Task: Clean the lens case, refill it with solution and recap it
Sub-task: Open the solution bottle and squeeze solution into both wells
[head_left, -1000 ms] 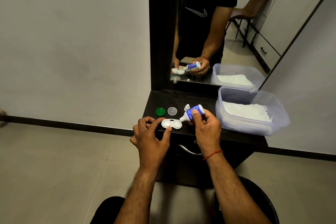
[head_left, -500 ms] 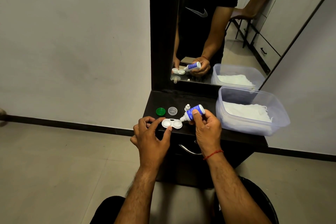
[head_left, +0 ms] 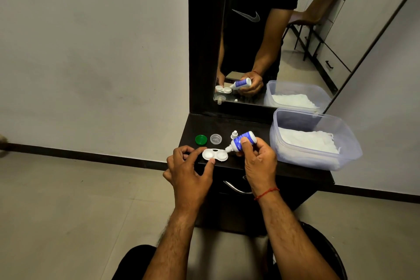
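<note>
Left hand (head_left: 188, 171) thumb and fingers pinching white lens case (head_left: 215, 154) at its left well, both wells uncapped, held above dresser top's (head_left: 245, 124) front edge. Right hand (head_left: 258, 161) fingers wrapped round tilted blue solution bottle (head_left: 242, 141), nozzle touching case's right well rim. Green cap (head_left: 201, 139), clear cap (head_left: 216, 138), small white bottle cap (head_left: 234, 134) behind. Plastic tub (head_left: 318, 157) with white tissue at right edge.

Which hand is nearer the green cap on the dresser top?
Left. The left hand is just below the green cap, holding the lens case; the right hand is farther right, holding the bottle.
</note>
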